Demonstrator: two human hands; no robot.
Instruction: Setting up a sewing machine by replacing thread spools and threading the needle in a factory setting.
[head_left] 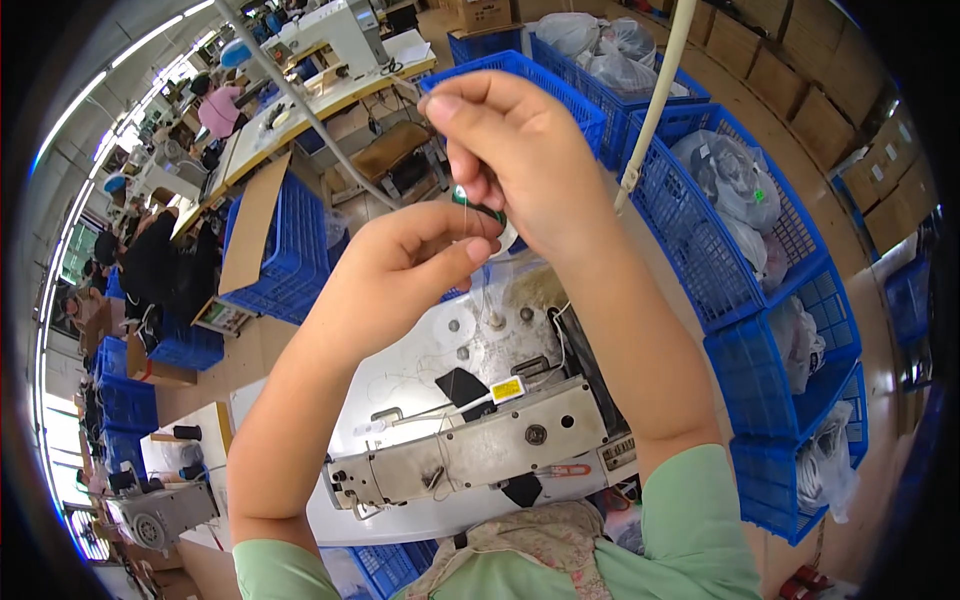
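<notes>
Both my hands are raised above a sewing machine [480,440], close to its thread stand. My left hand [400,265] is closed in a pinch, thumb against forefinger, with a fine thread at the fingertips. Higher up and to the right, my right hand [520,150] pinches thumb and forefinger together; whatever lies between them is too small to make out. Behind the fingers a green and white thread spool [508,238] is partly hidden. Loose threads trail over the white machine table [345,425], where a dark scrap of fabric [462,386] lies beside the machine.
Orange-handled thread snips [563,470] lie on the near side of the machine. Blue crates [690,260] holding plastic-bagged goods line the right. A pale pole [660,100] rises behind my right hand. At the left stand another blue crate [285,240] with cardboard and other workstations with people.
</notes>
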